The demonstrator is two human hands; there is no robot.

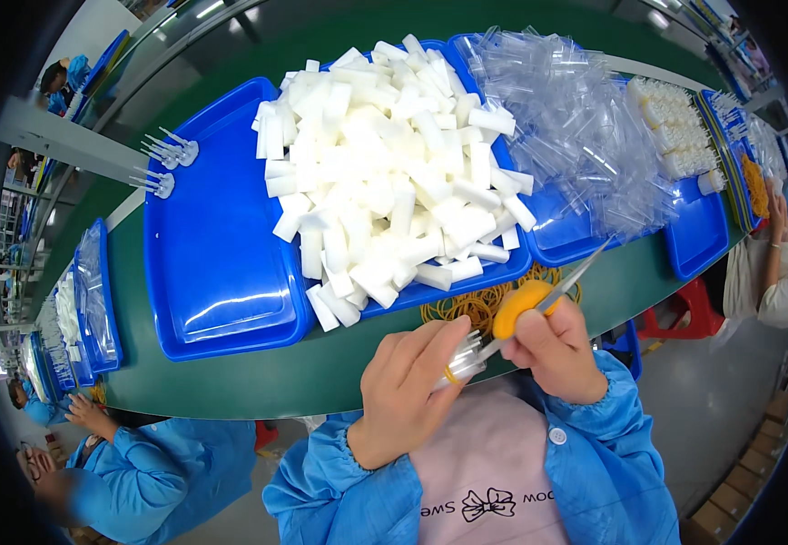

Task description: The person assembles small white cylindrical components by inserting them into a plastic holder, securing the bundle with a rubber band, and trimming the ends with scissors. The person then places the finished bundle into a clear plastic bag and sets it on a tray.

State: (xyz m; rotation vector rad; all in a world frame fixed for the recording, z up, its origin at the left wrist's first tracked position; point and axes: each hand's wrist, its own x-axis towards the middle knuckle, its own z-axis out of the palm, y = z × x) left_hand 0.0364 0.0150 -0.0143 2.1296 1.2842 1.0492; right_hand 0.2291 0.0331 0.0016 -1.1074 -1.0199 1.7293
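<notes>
1. Co-worker in a blue coat sits at the far left, beside stacked blue trays on the green bench.
2. An empty blue tray lies left of centre, with two clear fork bundles beyond it.
3. White foam blocks heap the middle tray.
4. Left hand is clenched around a small clear bundle with a yellow band, held just above the bench edge.
5. Right hand grasps an orange-handled tool whose thin blade points up and right; its tip end meets the bundle.
6. Yellow rubber bands lie just behind the hands.
7. Clear plastic pieces fill the tray to the right.
8. Judged from this, the banding step is under way; the next move calls for steady grip on the bundle while the tool works.
</notes>
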